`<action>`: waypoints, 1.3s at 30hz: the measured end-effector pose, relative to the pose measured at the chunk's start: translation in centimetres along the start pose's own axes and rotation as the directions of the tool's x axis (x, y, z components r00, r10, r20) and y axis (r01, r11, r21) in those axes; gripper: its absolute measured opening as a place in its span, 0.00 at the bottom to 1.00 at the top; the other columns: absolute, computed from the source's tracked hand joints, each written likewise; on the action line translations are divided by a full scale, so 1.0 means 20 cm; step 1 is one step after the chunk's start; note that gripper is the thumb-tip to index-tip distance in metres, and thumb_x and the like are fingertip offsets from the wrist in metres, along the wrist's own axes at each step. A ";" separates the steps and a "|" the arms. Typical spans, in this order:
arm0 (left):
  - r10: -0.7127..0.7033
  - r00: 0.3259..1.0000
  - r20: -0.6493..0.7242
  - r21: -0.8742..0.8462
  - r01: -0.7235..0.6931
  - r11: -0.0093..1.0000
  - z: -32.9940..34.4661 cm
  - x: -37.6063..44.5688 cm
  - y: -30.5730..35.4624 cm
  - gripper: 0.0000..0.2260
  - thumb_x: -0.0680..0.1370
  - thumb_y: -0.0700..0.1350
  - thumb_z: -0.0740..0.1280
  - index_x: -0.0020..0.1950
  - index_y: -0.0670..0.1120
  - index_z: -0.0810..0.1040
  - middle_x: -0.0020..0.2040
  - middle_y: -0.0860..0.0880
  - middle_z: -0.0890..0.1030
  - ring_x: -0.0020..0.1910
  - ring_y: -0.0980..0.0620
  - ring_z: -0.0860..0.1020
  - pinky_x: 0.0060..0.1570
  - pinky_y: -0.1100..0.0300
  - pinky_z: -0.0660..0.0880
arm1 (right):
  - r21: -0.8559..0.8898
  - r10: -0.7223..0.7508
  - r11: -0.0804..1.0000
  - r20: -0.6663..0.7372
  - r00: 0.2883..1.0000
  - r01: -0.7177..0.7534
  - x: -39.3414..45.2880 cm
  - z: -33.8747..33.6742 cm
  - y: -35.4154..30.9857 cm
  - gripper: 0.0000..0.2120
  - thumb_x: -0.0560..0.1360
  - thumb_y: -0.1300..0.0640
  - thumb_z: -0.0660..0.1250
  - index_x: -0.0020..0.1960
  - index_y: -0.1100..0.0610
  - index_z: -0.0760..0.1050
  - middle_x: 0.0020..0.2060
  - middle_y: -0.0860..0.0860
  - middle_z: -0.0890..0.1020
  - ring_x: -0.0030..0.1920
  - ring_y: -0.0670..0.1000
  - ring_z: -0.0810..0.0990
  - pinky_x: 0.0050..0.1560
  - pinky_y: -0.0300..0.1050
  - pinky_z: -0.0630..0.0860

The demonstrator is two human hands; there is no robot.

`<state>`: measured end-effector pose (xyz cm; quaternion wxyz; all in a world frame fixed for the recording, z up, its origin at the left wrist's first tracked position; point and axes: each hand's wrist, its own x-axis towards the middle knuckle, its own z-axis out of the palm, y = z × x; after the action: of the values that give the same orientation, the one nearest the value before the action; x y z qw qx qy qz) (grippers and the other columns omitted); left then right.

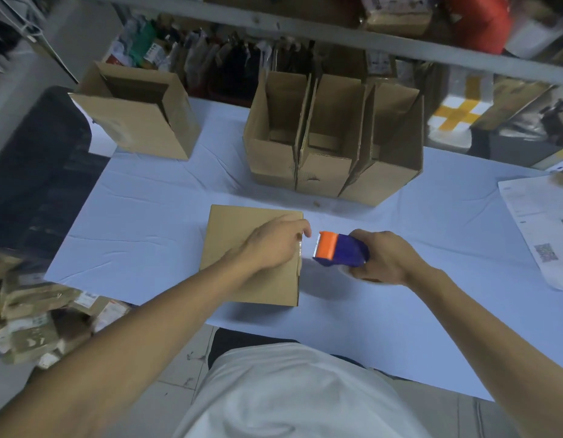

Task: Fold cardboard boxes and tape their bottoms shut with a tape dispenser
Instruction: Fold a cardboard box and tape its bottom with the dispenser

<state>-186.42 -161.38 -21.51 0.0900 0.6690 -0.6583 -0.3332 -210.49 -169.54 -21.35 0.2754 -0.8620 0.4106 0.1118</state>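
Pressing flat on the box [242, 248] near the bench's [147, 216] front edge, the left hand [274, 245] lies with fingers straight at the box's right rim. The right hand [384, 257] grips the dispenser [340, 249] just beside that rim. Best, I'd judge, to smooth the tape end down firmly before letting go. Papers [539, 229] at the right edge carry print too blurred to read.

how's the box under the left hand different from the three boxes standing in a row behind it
The box under the left hand shows a closed flat face on top; the three boxes in a row stand open with flaps up. The left hand rests on the near one; nothing touches the row. Both are plain brown cardboard on the blue table.
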 end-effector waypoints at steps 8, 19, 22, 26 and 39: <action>-0.324 0.934 0.151 -0.766 0.318 0.559 0.03 -0.06 0.04 0.06 0.80 0.41 0.66 0.44 0.44 0.81 0.36 0.50 0.81 0.33 0.55 0.76 0.33 0.65 0.72 | 0.210 -0.109 0.967 -0.161 0.981 0.142 -0.07 -0.03 -0.06 0.29 0.64 0.40 0.77 0.60 0.39 0.69 0.44 0.34 0.78 0.47 0.36 0.77 0.40 0.28 0.71; -0.503 0.864 0.012 -0.624 0.400 0.672 -0.05 -0.15 -0.09 0.08 0.73 0.35 0.71 0.34 0.42 0.83 0.30 0.49 0.81 0.32 0.52 0.78 0.40 0.58 0.77 | 0.121 -0.160 0.980 0.008 0.987 0.158 -0.09 -0.06 0.02 0.29 0.64 0.42 0.76 0.60 0.37 0.67 0.45 0.34 0.78 0.44 0.38 0.78 0.39 0.31 0.71; -0.526 0.849 0.054 -0.587 0.453 0.671 -0.03 -0.17 -0.08 0.08 0.73 0.36 0.71 0.33 0.42 0.83 0.30 0.50 0.81 0.32 0.52 0.78 0.44 0.56 0.79 | 0.030 -0.108 0.994 0.011 0.994 0.108 -0.10 -0.07 0.08 0.27 0.63 0.41 0.75 0.59 0.36 0.68 0.40 0.32 0.76 0.40 0.35 0.76 0.37 0.31 0.67; -0.570 0.821 0.031 -0.488 0.510 0.708 0.00 -0.14 -0.05 0.09 0.71 0.38 0.72 0.30 0.45 0.82 0.27 0.54 0.79 0.31 0.53 0.76 0.38 0.63 0.74 | 0.029 -0.088 0.996 0.033 0.996 0.087 -0.06 -0.03 0.09 0.27 0.63 0.39 0.74 0.60 0.39 0.69 0.41 0.35 0.77 0.40 0.36 0.76 0.36 0.30 0.66; -0.567 0.807 -0.163 0.211 0.590 0.779 -0.03 -0.08 -0.05 0.15 0.70 0.56 0.74 0.43 0.45 0.78 0.42 0.47 0.77 0.47 0.43 0.79 0.38 0.58 0.68 | -0.113 -0.078 0.989 0.125 0.989 0.092 0.04 0.06 0.04 0.25 0.67 0.45 0.74 0.60 0.45 0.70 0.47 0.44 0.81 0.46 0.50 0.79 0.45 0.47 0.80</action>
<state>-185.06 -160.03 -21.08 -0.0725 0.8590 -0.4527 -0.2278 -210.53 -169.77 -23.00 0.2528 -0.8851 0.3488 0.1759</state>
